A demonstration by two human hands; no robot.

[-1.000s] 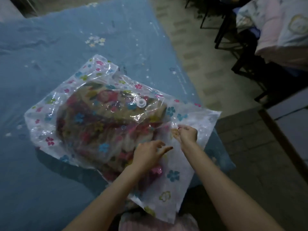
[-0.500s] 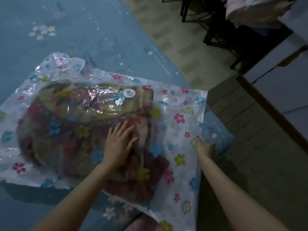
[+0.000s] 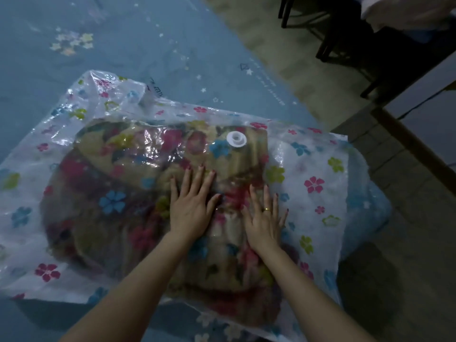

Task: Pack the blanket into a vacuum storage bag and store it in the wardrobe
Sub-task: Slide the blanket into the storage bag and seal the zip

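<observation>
Fingers (image 3: 197,178) of two hands, left hand (image 3: 191,208) and right hand (image 3: 265,218), spread flat on one vacuum storage bag (image 3: 318,201) over one blanket (image 3: 118,208).

The vacuum bag (image 3: 308,169), bulging over the blanket (image 3: 123,193) inside it, covers the near part of the bed (image 3: 148,45). Both hands lie flat on top of the bag, the left hand (image 3: 191,206) just beside the right hand (image 3: 265,218), with a narrow gap between them. The white valve (image 3: 236,138) stands up from the bag beyond the fingertips. Beyond the bag the bed sheet lies bare. Right of the bag, open floor (image 3: 283,58) runs to dark chair legs (image 3: 328,40) and a wooden edge (image 3: 414,144).
</observation>
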